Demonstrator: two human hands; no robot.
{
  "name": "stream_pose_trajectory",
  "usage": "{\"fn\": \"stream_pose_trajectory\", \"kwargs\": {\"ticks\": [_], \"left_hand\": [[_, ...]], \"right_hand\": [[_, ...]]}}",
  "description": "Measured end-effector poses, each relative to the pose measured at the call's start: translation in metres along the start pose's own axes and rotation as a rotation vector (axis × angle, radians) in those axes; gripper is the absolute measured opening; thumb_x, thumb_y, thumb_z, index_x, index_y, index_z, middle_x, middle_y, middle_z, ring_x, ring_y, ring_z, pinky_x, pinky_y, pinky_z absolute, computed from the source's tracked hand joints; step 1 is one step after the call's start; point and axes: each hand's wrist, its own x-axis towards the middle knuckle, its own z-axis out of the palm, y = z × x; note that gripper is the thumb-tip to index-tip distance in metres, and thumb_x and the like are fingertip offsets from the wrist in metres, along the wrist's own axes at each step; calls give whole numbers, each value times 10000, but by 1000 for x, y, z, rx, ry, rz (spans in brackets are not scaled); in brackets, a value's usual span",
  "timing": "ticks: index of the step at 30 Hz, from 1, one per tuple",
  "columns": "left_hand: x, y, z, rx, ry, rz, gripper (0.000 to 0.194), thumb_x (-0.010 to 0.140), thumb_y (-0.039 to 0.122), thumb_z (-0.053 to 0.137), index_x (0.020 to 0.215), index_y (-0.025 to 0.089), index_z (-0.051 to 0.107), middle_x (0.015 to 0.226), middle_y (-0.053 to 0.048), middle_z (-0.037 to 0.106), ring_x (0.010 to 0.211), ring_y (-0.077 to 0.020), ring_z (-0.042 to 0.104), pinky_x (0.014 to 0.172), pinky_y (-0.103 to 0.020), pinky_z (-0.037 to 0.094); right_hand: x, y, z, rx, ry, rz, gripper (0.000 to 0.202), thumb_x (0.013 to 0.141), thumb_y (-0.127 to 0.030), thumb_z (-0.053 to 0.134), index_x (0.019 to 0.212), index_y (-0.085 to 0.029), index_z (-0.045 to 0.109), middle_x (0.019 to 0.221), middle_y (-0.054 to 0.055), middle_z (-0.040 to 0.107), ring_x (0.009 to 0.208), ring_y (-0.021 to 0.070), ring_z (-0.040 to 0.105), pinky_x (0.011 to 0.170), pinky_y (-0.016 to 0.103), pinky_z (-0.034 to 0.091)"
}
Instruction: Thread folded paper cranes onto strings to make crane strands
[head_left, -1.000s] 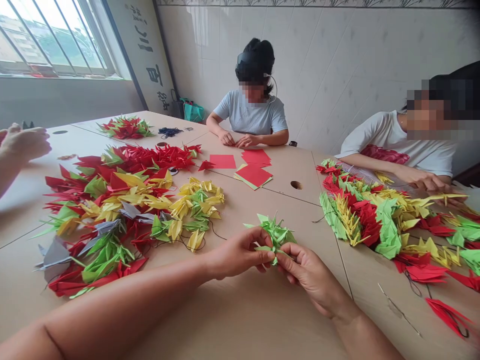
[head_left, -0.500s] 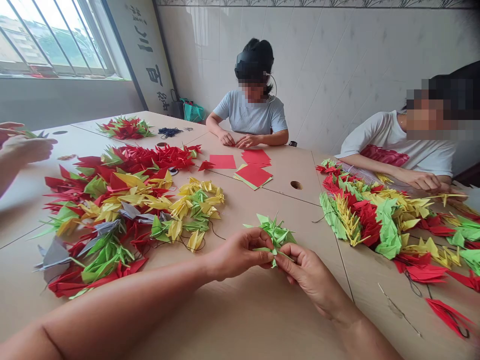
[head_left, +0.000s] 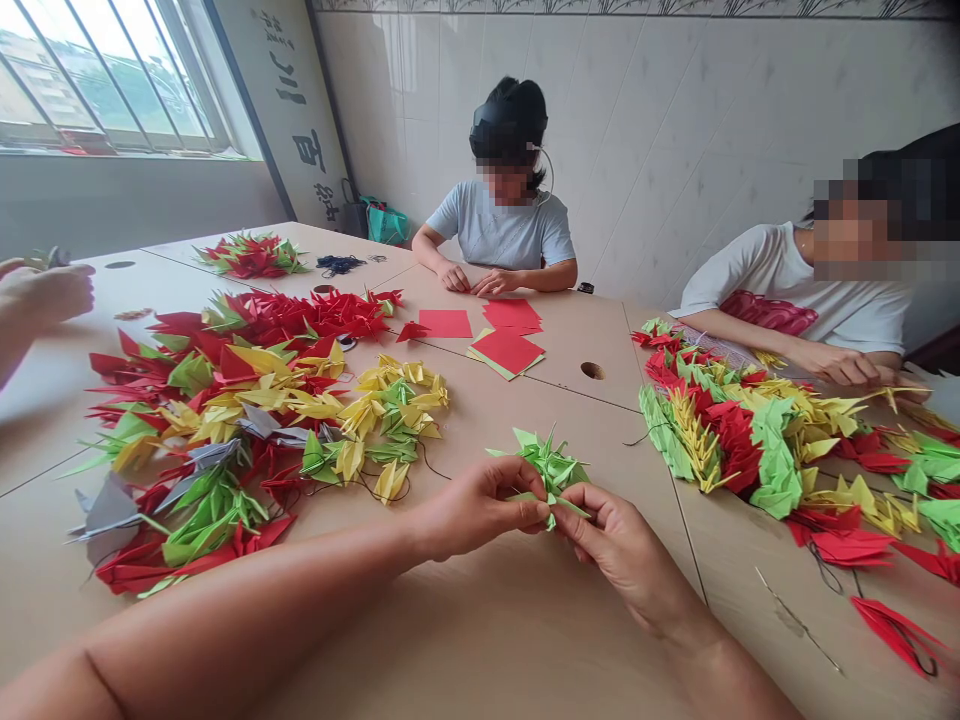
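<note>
Both my hands pinch one green folded paper crane [head_left: 555, 499] low over the table in front of me. My left hand [head_left: 491, 505] grips its left side between thumb and fingers. On the other side, my right hand [head_left: 607, 530] is closed on the crane's right wing. Just behind it lies a small pile of green paper cranes [head_left: 553, 458], partly hidden by my fingers. To my left spreads a heap of red, yellow, green and grey cranes [head_left: 247, 400], some strung on dark thread.
Strung cranes [head_left: 750, 440] lie at the right, near a needle [head_left: 799, 618] and a red crane [head_left: 896, 632]. Red paper squares [head_left: 512, 350] rest mid-table. One person [head_left: 499, 230] sits opposite, another [head_left: 787, 290] at right. A third person's hand [head_left: 49, 292] shows at left.
My hands stay almost in place, with only a slight shift of the crane between my fingers. The other person's hand at the far left has moved a little left.
</note>
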Motion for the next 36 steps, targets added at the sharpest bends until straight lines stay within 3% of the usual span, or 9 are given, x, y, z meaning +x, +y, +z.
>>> {"fn": "stream_pose_trajectory", "kwargs": {"ticks": [15, 36], "left_hand": [[-2, -1, 0, 184, 21, 34, 234, 736, 339, 626, 735, 136, 508, 663, 0, 553, 620, -81, 474, 563, -213, 352], [-1, -1, -3, 229, 46, -4, 114, 729, 235, 598, 753, 140, 540, 701, -23, 586, 658, -103, 510, 600, -228, 386]], "right_hand": [[-1, 1, 0, 21, -14, -6, 297, 770, -462, 595, 749, -167, 564, 596, -51, 438, 503, 65, 306, 453, 203, 237], [0, 1, 1, 21, -24, -9, 310, 761, -473, 599, 732, -166, 567, 610, -49, 440, 517, 70, 314, 462, 202, 255]]}}
